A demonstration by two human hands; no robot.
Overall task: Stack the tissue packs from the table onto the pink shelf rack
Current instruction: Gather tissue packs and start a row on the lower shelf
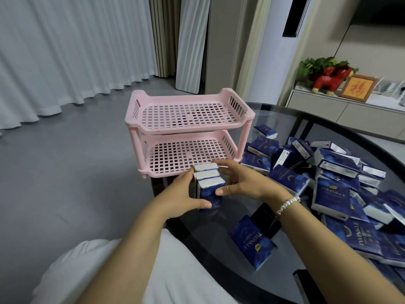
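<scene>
Both hands clasp a bunch of three tissue packs [208, 183] standing on end, white edges up: the left hand [184, 194] wraps its fingers along the far-left side with the thumb across the nearest dark-blue face, and the right hand [238, 183] curls round the opposite side, thumb pressing the front pack. No writing can be read on the held packs. Just beyond the grip stands the pink shelf rack [186, 132], its lower tier's front lip almost touching the packs; both tiers show bare lattice. Right of the grip, a loose heap of tissue packs [341, 181] printed "TWINKLE" covers the round glass table [291, 119]. One pack [252, 242] lies alone nearer the body, below the right wrist, which wears a bead bracelet [287, 204].
</scene>
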